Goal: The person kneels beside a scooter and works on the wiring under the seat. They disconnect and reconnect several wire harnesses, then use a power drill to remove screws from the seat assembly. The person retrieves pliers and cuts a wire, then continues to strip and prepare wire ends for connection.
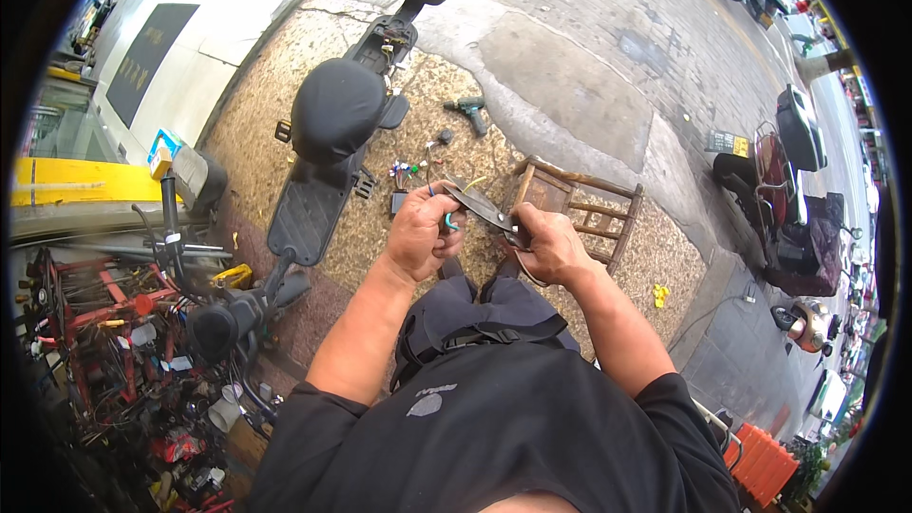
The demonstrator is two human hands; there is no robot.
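My left hand (425,230) is closed in a pinch on a thin wire. A teal-blue wire loop (450,222) hangs out by its fingers, and a yellow wire (475,181) shows just beyond. In my right hand (553,242) is a pair of dark metal snips (486,208), the fingers wrapped round the handles. The jaws point left and reach the left fingertips; whether they grip the wire cannot be made out. Beyond my left hand, a connector cluster with coloured wires (404,170) lies on the ground by a small dark box (399,201).
A black electric scooter (339,110) stands ahead to the left. A cordless drill (468,115) lies on the speckled paving. Close on the right is a low wooden stool (581,206). Red metal frames and loose parts (104,313) crowd the left; a parked scooter (774,161) stands right.
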